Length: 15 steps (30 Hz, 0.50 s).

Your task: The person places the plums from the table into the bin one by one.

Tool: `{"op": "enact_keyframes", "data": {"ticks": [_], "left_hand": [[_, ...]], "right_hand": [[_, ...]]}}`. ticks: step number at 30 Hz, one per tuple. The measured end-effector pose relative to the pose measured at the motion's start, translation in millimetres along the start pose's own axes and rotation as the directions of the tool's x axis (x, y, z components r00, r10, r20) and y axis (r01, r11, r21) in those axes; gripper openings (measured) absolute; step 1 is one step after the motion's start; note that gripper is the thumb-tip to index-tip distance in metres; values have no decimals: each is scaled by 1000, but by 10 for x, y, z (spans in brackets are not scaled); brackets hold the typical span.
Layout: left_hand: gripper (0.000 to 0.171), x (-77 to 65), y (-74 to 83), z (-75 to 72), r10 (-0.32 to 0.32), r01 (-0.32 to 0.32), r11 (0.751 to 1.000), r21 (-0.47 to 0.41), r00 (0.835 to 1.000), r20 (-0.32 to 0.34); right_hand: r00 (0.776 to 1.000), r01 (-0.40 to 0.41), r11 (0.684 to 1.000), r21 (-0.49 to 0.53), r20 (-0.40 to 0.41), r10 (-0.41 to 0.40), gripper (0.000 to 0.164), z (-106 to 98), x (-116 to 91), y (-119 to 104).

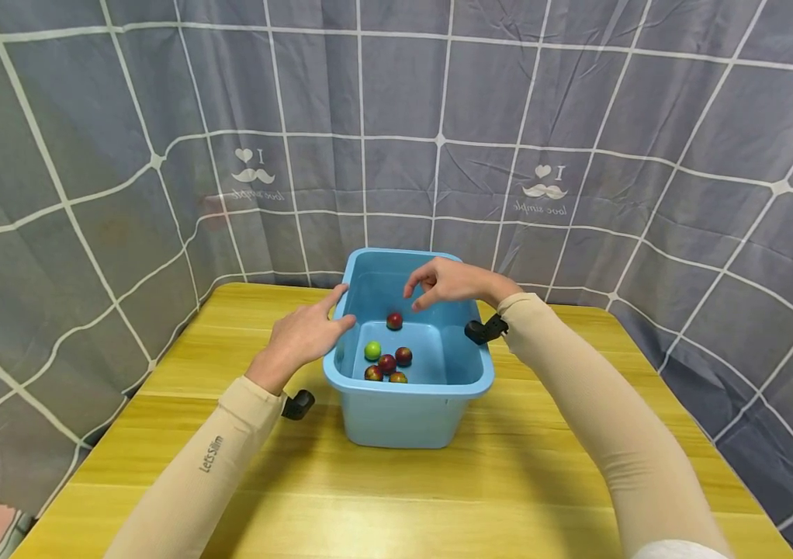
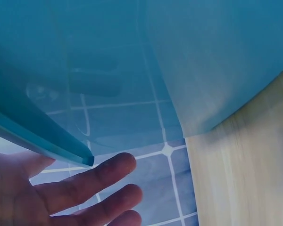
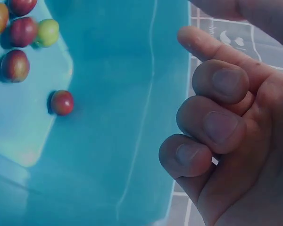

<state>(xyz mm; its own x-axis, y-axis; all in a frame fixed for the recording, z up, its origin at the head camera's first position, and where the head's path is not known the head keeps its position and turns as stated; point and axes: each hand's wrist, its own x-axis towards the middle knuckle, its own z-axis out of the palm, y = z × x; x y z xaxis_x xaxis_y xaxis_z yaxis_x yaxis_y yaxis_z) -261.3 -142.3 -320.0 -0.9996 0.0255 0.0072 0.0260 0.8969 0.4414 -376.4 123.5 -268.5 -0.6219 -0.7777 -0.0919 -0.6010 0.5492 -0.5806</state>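
A light blue plastic tub stands on the table. On its floor lie several small red plums, some with yellowish patches, and one round green fruit. One lone plum lies nearer the far wall. My left hand rests at the tub's left rim, fingers extended; in the left wrist view its fingers reach past the rim's edge. Over the right part of the tub hovers my right hand, holding nothing. The right wrist view shows its fingers loosely bent, apart from the fruit.
The yellow wooden table extends around the tub. A grey curtain with white grid lines hangs behind and along both sides. Black wrist cameras sit on both sleeved wrists, the right one close to the tub's right rim.
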Motion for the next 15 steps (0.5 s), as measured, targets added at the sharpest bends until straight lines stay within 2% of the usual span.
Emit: {"op": "enact_keyframes", "data": {"ticks": [7,15], "left_hand": [[74,-44,-55,-46,42,-43,999,-4,996,-80],[76,-122,-231,-105,87,-87,996,8,988,-130]], "right_hand": [[997,18,1000,-22,-69,-20,21,-43,-205,-6],[978,-14,999,-51,-209,3,23,-14,-641,92]]}}
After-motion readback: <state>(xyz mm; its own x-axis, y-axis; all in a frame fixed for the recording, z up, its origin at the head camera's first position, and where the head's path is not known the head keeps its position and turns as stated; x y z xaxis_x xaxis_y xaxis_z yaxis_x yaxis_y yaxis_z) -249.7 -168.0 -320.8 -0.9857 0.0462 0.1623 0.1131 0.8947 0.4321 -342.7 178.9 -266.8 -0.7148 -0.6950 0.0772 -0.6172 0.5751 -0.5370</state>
